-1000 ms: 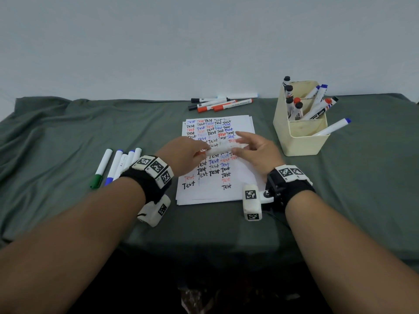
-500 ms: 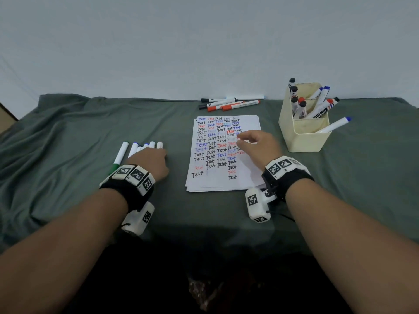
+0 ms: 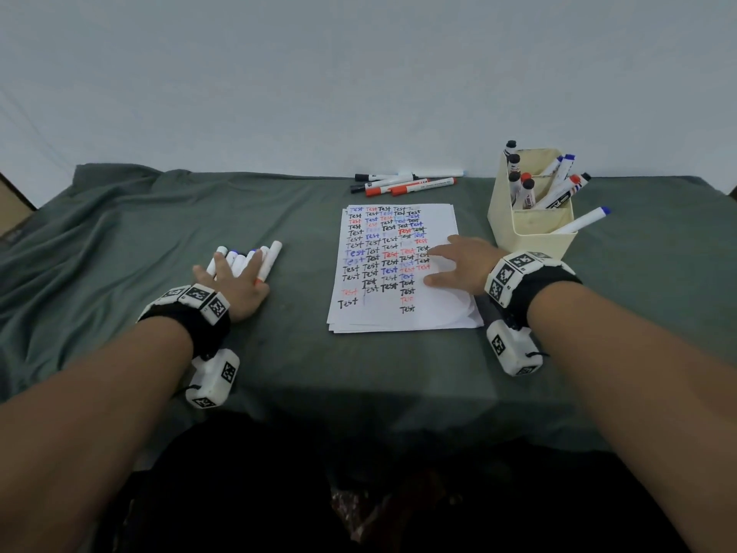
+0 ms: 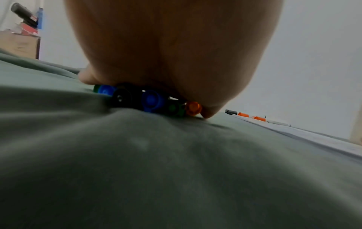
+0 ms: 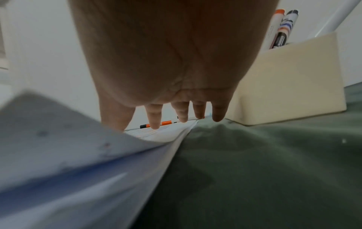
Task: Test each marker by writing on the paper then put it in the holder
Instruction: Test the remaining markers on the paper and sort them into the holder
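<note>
The left hand [image 3: 235, 283] is laid palm-down, fingers spread and nearly straight, across a row of markers [image 3: 243, 261] on the green cloth [image 3: 119, 241]; nothing is gripped. The right hand [image 3: 458, 265] is pressed flat on the right side of the paper [image 3: 399, 317], fingers extended toward the far edge, thumb out toward the near side, holding nothing. Both forearms are stretched forward from the near edge of the table, a marked band on each wrist.

The cloth covers the table and is rumpled on the left. The paper, a small stack filled with "Test" in black, red and blue, is set lengthwise away from the person, between the hands. The cream holder [image 3: 530, 233] is placed just right of the paper's far corner; markers are leaned in it, caps up, tilted to the right.

The row of markers under the left hand is laid side by side, long axes running away from the person and slightly rightward, coloured caps at the near end. From the left wrist, the orange cap [image 4: 193, 108] is seen beside the thumb. A third group of markers [image 3: 406, 183] is laid crosswise beyond the paper.
</note>
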Action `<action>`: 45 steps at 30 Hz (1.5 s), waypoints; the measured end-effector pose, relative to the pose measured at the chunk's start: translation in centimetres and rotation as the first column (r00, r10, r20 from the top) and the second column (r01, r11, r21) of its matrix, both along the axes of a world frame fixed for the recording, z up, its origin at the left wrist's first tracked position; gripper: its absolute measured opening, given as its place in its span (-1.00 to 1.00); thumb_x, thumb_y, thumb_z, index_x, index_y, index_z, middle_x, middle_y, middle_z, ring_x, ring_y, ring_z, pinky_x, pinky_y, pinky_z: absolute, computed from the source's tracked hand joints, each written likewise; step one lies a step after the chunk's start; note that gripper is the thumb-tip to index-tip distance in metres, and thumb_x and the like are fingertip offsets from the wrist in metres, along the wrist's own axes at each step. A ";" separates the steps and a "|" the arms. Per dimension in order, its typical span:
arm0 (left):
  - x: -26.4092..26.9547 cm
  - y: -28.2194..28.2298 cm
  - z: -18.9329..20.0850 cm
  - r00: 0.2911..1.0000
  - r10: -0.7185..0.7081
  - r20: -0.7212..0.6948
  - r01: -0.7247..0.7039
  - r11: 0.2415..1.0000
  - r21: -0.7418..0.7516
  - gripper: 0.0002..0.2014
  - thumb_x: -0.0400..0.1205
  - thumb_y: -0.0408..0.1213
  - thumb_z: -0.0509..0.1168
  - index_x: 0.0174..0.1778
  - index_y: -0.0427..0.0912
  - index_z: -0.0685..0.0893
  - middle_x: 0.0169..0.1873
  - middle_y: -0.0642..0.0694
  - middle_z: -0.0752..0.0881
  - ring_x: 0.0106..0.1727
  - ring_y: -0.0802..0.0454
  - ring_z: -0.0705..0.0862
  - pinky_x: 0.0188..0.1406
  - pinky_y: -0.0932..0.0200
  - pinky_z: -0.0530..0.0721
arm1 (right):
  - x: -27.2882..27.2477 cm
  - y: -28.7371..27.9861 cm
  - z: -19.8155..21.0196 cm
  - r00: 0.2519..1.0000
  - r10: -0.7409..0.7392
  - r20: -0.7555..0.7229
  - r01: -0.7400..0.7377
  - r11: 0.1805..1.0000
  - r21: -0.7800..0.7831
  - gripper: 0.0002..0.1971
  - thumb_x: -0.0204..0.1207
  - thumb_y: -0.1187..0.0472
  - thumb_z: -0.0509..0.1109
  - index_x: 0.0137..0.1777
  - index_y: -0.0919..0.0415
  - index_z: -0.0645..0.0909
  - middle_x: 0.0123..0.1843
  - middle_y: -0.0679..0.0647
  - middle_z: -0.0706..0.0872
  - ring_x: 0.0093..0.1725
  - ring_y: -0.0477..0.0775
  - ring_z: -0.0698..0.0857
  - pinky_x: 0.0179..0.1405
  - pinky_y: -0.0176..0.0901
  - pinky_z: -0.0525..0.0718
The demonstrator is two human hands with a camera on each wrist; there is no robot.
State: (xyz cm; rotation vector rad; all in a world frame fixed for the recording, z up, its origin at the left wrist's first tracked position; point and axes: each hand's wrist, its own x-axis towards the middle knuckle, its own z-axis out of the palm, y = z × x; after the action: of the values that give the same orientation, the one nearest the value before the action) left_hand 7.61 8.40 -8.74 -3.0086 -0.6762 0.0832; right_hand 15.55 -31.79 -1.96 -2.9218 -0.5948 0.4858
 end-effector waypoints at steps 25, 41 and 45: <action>5.6 -5.7 5.8 0.970 -0.211 -0.118 0.212 0.977 -0.004 -0.04 0.41 0.63 0.02 0.67 0.41 -0.22 0.74 0.01 -0.36 0.74 -0.26 -0.31 0.52 -0.62 -0.22 | 3.3 0.1 -0.6 0.999 0.025 0.034 -0.021 0.994 -0.111 -0.19 0.66 -0.45 0.05 0.82 -0.16 -0.07 0.86 0.11 -0.10 0.81 0.32 -0.09 0.75 0.29 0.04; 22.4 -15.2 9.5 0.809 -0.578 -0.106 0.583 0.812 0.025 -0.48 0.66 0.24 0.21 0.35 -0.08 0.55 0.09 -0.12 0.61 0.00 -0.12 0.63 0.03 -0.06 0.67 | 4.2 -0.2 -2.0 0.997 -0.053 -0.047 0.052 0.998 -0.020 -0.07 0.55 -0.59 0.00 0.82 -0.16 -0.11 0.86 0.08 -0.12 0.81 0.31 -0.09 0.73 0.29 0.03; 26.4 -16.6 8.8 0.792 -0.597 -0.129 0.606 0.794 0.041 -0.31 0.64 0.30 0.20 0.58 -0.07 0.40 0.39 -0.19 0.56 0.31 -0.21 0.58 0.32 -0.11 0.58 | 4.3 -0.3 -2.2 0.997 -0.065 -0.051 0.065 0.998 -0.012 -0.07 0.52 -0.61 0.01 0.81 -0.20 -0.09 0.86 0.04 -0.13 0.82 0.24 -0.11 0.76 0.33 0.05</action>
State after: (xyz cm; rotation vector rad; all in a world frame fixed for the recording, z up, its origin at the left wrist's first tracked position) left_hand 34.01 -8.22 0.08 -2.9472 0.3080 0.1814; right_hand 19.83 -32.12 -4.20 -2.9177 -0.4904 0.5554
